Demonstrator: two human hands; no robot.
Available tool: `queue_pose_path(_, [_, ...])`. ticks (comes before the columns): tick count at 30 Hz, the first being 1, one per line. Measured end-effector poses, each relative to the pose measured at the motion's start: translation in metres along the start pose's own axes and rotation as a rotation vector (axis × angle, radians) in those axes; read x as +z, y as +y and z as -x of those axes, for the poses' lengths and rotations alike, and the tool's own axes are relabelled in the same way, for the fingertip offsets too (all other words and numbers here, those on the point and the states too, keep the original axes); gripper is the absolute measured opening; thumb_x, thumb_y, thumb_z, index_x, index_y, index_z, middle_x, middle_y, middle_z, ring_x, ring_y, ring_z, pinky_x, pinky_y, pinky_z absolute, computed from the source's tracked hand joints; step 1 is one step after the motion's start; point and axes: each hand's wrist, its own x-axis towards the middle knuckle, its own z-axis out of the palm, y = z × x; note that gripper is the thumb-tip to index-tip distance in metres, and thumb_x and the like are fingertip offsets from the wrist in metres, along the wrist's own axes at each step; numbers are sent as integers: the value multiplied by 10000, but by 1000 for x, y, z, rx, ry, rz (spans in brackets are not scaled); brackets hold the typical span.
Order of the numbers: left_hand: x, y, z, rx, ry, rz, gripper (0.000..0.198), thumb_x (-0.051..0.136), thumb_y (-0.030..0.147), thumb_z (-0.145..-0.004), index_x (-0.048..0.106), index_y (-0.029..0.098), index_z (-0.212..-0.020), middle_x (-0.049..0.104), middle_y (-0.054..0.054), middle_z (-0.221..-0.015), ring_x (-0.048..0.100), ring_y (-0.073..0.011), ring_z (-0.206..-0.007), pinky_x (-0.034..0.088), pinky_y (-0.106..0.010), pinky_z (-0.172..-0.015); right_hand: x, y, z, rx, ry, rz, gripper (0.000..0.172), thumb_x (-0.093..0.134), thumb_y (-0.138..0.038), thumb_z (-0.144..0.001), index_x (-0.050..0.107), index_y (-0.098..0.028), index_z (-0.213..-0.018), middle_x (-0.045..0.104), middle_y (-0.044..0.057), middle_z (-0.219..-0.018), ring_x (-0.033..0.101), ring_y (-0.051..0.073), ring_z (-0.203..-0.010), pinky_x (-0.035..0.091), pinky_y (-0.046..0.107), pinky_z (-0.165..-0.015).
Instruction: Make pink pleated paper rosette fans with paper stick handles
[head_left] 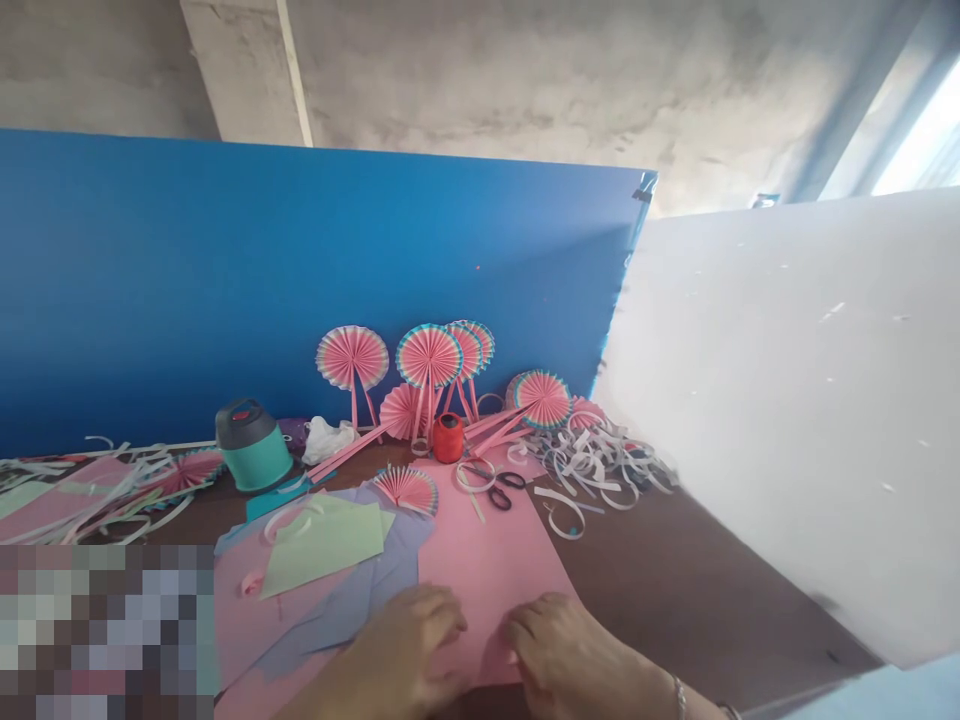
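A long pink sheet of paper (491, 560) lies lengthwise in front of me, with its near edge between my hands. My left hand (409, 640) is over the left side of that edge, fingers bent and smeared by motion, so its grip is unclear. On the right side, my right hand (559, 645) has its fingers curled down and closed at the paper's edge. Scissors (501, 490) with dark handles rest on the sheet's far part, close to a red spool of thread (448, 440). Left of the sheet are a green paper (326, 550) and bluish-purple papers (401, 560).
Pleated pink round fans (429, 355) on sticks lean against a blue partition (300, 260). White paper strips (600, 455) are heaped at right, below a white panel (795, 400). A teal, grey-topped container (255, 455) stands at left. A small half-open pleated fan (409, 490) lies centrally.
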Motion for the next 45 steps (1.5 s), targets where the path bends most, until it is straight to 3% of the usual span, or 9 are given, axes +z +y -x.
queue_pose_path(4, [-9, -34, -20, -111, 148, -40, 401, 303, 359, -944, 518, 255, -1267, 505, -53, -1370, 416, -201, -1279, 313, -423, -1078, -13, 12, -9, 30, 70, 45, 158, 427, -136, -830, 573, -169, -779, 633, 46, -740, 561, 161, -655, 315, 280, -624])
queue_pose_path(10, [-9, -90, -57, -127, 59, -265, 428, 391, 264, -898, 472, 262, -1318, 456, -62, -1412, 357, -256, -1316, 273, -522, -1066, -60, 31, -23, 72, 267, -104, 302, 410, -258, -918, 559, -172, -670, 567, 4, -590, 478, 106, -536, 276, 243, -552])
queue_pose_path(18, [-3, -99, -55, -223, 323, -277, 347, 347, 266, -926, 608, 227, -1150, 586, -71, -1270, 479, -230, -1205, 346, -459, -1035, -141, 57, -20, 229, 433, -212, 282, 433, -277, -892, 559, -174, -662, 498, -43, -559, 409, 85, -511, 289, 197, -490])
queue_pose_path(26, [11, -111, -53, -177, 483, -215, 279, 461, 298, -875, 622, 261, -1100, 613, -64, -1205, 503, -255, -1173, 382, -512, -1002, -192, 60, -20, 415, 1338, 223, 165, 533, -280, -862, 649, -172, -814, 594, 4, -602, 505, 126, -556, 366, 245, -541])
queue_pose_path(29, [7, -110, -56, -216, 661, -133, 281, 442, 334, -881, 603, 230, -1086, 617, -91, -1174, 526, -261, -1148, 415, -484, -978, -171, 44, -37, 152, 1314, 318, 147, 504, -195, -885, 629, -181, -811, 622, 32, -712, 550, 139, -679, 390, 259, -639])
queue_pose_path(35, [-21, -88, -39, -420, 985, -84, 420, 253, 347, -940, 328, 207, -1329, 476, -131, -1324, 386, -289, -1282, 385, -500, -995, -60, 30, -83, -53, 573, 268, 192, 425, -129, -911, 611, -171, -887, 595, 71, -858, 512, 171, -778, 356, 300, -672])
queue_pose_path(38, [-27, -75, -31, -179, 848, -125, 402, 334, 350, -920, 358, 219, -1300, 510, -115, -1289, 427, -280, -1236, 369, -475, -1000, -10, 38, -94, -136, 379, 258, 142, 461, -143, -900, 594, -162, -856, 572, 78, -888, 487, 179, -789, 345, 306, -664])
queue_pose_path(41, [-23, -65, -32, 90, 484, -197, 427, 535, 429, -830, 463, 235, -1203, 568, -96, -1199, 488, -271, -1138, 370, -448, -975, 15, 51, -95, -137, 374, 232, 167, 435, -143, -918, 590, -162, -858, 554, 66, -852, 467, 171, -772, 337, 300, -667])
queue_pose_path(45, [-13, -57, -42, 78, 274, -271, 292, 551, 271, -843, 509, 221, -1129, 587, -59, -1124, 500, -225, -1066, 374, -390, -937, 20, 61, -92, -175, 400, 167, 185, 414, -129, -918, 597, -159, -913, 560, 76, -902, 463, 176, -822, 348, 297, -700])
